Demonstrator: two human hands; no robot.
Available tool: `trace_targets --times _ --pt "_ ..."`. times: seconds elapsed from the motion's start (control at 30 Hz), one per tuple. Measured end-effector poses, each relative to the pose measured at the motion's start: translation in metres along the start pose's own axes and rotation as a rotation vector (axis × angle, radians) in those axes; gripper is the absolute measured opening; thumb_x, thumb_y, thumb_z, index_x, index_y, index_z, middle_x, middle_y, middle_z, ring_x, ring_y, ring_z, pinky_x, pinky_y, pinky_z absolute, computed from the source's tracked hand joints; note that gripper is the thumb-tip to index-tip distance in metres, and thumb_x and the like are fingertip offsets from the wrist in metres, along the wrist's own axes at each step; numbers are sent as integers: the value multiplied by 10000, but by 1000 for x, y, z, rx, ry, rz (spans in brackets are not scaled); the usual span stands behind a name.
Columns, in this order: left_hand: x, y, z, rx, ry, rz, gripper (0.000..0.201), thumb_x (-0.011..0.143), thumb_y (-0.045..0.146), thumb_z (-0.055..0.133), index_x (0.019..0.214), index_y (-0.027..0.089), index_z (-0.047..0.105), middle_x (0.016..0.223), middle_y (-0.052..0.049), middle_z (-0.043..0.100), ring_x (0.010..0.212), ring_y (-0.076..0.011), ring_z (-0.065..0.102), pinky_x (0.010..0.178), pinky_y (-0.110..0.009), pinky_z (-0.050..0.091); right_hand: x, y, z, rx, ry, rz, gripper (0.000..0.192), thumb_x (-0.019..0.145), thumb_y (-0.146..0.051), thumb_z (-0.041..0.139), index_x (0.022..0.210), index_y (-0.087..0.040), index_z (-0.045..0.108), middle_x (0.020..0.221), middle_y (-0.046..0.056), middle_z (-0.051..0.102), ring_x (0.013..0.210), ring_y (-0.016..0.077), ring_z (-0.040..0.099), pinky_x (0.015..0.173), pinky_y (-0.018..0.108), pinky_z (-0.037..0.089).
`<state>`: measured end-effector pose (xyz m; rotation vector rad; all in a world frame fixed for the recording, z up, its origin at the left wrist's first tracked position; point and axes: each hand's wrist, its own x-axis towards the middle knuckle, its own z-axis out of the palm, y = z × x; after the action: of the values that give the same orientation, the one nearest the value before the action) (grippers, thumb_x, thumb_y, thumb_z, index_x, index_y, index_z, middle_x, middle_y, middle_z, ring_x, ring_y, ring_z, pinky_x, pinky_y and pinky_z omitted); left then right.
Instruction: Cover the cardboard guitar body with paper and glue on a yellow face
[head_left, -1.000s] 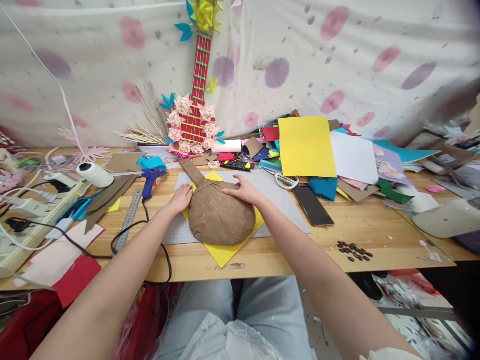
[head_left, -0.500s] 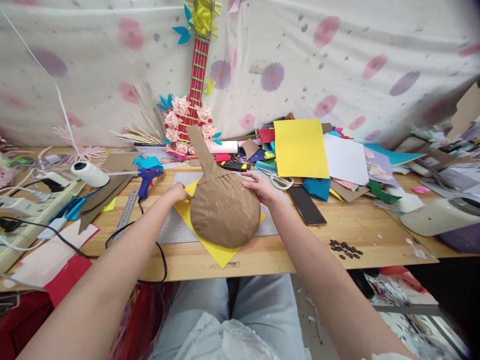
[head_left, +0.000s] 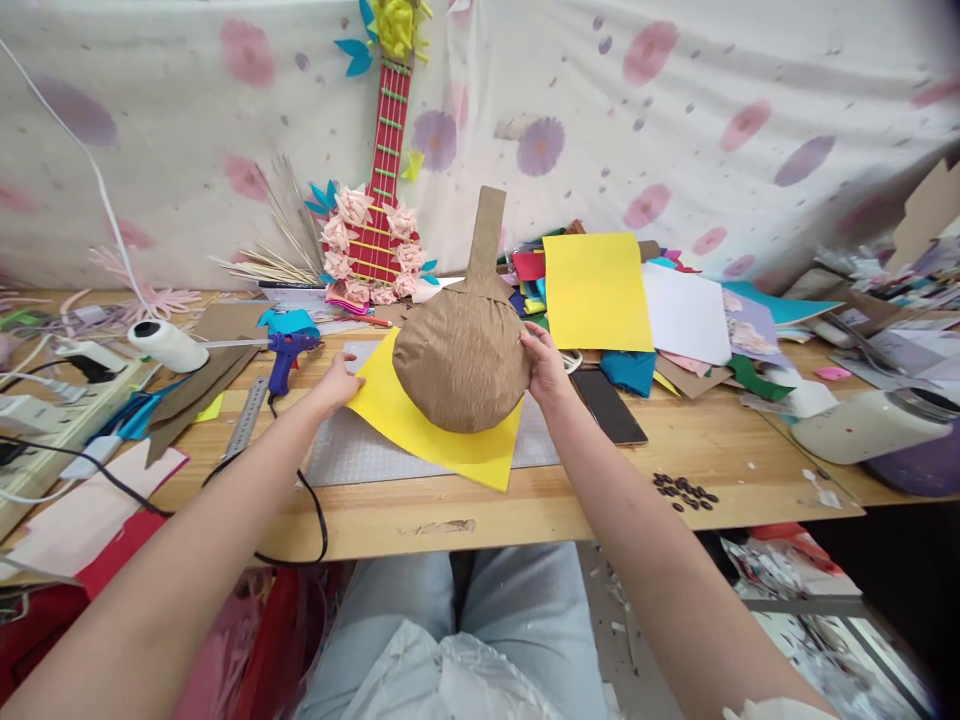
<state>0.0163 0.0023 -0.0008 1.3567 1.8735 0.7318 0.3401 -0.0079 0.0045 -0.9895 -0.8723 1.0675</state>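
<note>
The brown paper-wrapped guitar body [head_left: 461, 362] stood tilted up off the yellow sheet [head_left: 435, 430], its flat cardboard neck [head_left: 486, 235] pointing upward toward the cloth backdrop; only its lower edge seemed to meet the sheet, though the exact contact was hard to tell. The right hand [head_left: 545, 368] gripped its right flank, fingers curled round the rim and thumb on the front, which looked like the reason it stayed propped rather than lying flat. The left hand [head_left: 335, 384] lay on the left corner of the yellow sheet with fingers bent down against it, apparently pinning the sheet to the grey cutting mat [head_left: 352, 455] so it would not slide. Just left of that hand lay a blue glue gun [head_left: 289, 352], its cord trailing over the wooden table [head_left: 600, 490] edge, with a steel ruler [head_left: 245, 418] beside it. Right of the wrapped body sat a dark phone [head_left: 609, 406] and a heap of coloured paper [head_left: 600, 292]; behind, a red decorated guitar [head_left: 379, 215] leaned against the backdrop.
</note>
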Motion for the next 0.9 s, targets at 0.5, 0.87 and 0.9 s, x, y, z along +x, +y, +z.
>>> trace_targets --times 0.5,0.87,0.9 --pt "-40 -20 -33 168 -157 67 682 618 162 610 1270 134 412 720 -8 617 622 -168 605 557 -260 452 -15 43 26 -32 -76 225 525 527 -439 716 967 -249 501 778 -27 598 754 174 559 645 282 401" --pt "-38 -22 -33 418 -247 112 774 618 226 553 1351 114 333 811 -38 652 731 -205 632 663 -297 467 -17 45 18 -105 -28 240 499 558 -447 681 979 -249 501 752 -27 594 751 176 556 622 277 393" --pt "-37 -22 -33 444 -250 124 778 621 233 541 1357 110 324 822 -41 653 738 -207 632 668 -297 465 -16 46 17 -102 -21 241 494 562 -446 677 979 -250 501 758 -26 595 757 179 558 623 280 395"
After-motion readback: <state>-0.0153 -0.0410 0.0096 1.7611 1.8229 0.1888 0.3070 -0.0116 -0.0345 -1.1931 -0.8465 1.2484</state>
